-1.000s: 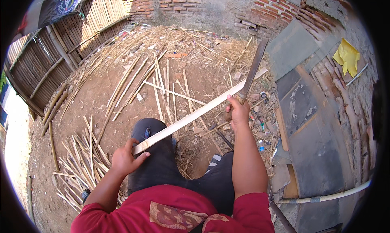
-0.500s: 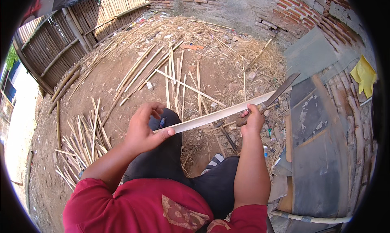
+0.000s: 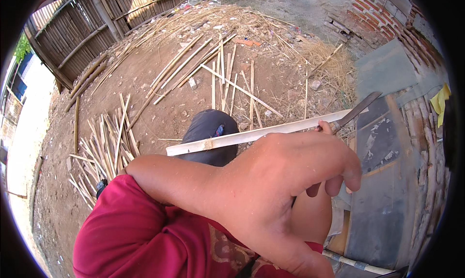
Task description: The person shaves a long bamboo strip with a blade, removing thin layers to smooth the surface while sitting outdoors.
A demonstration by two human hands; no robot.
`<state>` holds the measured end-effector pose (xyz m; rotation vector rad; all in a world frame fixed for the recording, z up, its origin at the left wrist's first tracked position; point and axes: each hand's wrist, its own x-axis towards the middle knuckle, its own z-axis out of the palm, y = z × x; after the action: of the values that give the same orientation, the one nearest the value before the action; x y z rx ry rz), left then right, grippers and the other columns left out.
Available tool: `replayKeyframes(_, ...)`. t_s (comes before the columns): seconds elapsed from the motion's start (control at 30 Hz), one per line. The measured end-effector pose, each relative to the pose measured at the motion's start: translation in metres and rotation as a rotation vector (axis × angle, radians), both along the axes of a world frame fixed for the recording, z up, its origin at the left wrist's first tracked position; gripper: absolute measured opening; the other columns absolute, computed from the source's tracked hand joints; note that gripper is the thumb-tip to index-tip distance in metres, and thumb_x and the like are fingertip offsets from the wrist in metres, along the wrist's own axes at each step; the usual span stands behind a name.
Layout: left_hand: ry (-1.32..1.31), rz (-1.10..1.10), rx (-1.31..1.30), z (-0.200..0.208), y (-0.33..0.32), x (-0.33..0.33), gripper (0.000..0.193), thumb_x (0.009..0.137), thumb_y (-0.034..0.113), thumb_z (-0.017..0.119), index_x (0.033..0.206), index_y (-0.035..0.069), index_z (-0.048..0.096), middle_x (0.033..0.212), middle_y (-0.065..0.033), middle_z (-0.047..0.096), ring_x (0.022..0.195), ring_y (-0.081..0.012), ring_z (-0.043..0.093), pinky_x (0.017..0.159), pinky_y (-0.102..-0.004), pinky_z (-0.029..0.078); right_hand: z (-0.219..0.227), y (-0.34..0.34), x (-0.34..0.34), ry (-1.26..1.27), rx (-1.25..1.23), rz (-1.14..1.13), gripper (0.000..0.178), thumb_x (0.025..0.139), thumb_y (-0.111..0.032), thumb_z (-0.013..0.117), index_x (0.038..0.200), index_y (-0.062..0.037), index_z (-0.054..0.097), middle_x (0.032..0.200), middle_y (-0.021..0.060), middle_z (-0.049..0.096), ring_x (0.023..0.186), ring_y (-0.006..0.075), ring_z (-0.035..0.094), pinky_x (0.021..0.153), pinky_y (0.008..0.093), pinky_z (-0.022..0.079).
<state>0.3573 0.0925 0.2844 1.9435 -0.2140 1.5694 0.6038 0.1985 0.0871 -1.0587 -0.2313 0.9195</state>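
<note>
My left hand [image 3: 295,181] is raised close in front of me, large in view. Its fingers bend loosely with the thumb apart, and nothing shows in it. Behind it, my right hand [image 3: 326,127] is mostly hidden; only fingertips show, closed at the handle of a machete [image 3: 361,107]. The curved dark blade points up to the right. A long pale split bamboo strip [image 3: 208,143] lies across, from above my knee to behind the blade, apparently held with the machete. Its near-left end is free.
A heap of split bamboo sticks [image 3: 104,147] lies on the dirt at the left. More bamboo strips [image 3: 223,79] are scattered ahead. Dark sheets [image 3: 378,181] lean along the right side beside a brick wall [image 3: 378,16]. A woven bamboo fence [image 3: 77,36] stands far left.
My left hand has let go of the strip's left end and moved right and up close, across my right forearm. The machete and strip have shifted slightly right in view.
</note>
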Motion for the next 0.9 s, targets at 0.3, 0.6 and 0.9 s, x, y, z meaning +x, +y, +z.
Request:
replayKeyframes(0.3, 0.584, 0.050, -0.310, -0.038, -0.023, -0.065, 0.073, 0.070, 0.054, 0.093, 0.110, 0.000, 0.064, 0.091, -0.0079, 0.066, 0.072, -0.0150, 0.065, 0.056, -0.0266, 0.051, -0.027, 0.017, 0.007, -0.003, -0.030, 0.128, 0.022, 0.086, -0.004, 0.070, 0.103, -0.0031, 0.056, 0.084, 0.0051, 0.056, 0.064, 0.0138, 0.055, 0.054, 0.0299, 0.047)
replayKeyframes(0.6, 1.539, 0.130, -0.117, -0.170, -0.053, -0.145, 0.020, 0.087, 0.022, 0.073, 0.100, 0.008, 0.068, 0.095, -0.0126, 0.070, 0.087, -0.0369, 0.070, 0.076, -0.0492, 0.055, -0.048, 0.022, 0.020, 0.020, -0.082, 0.099, 0.014, 0.088, -0.004, 0.069, 0.098, -0.0010, 0.060, 0.080, 0.0072, 0.059, 0.067, 0.0173, 0.057, 0.057, 0.0313, 0.049)
replayKeyframes(0.9, 1.448, -0.257, -0.378, -0.175, -0.075, -0.165, 0.043, 0.088, 0.013, 0.070, 0.128, 0.000, 0.062, 0.125, -0.0198, 0.065, 0.123, -0.0368, 0.060, 0.106, -0.0420, 0.048, -0.052, 0.012, 0.013, -0.052, -0.035, 0.136, 0.022, 0.085, -0.001, 0.072, 0.101, -0.0004, 0.058, 0.082, 0.0091, 0.062, 0.065, 0.0156, 0.060, 0.054, 0.0308, 0.049)
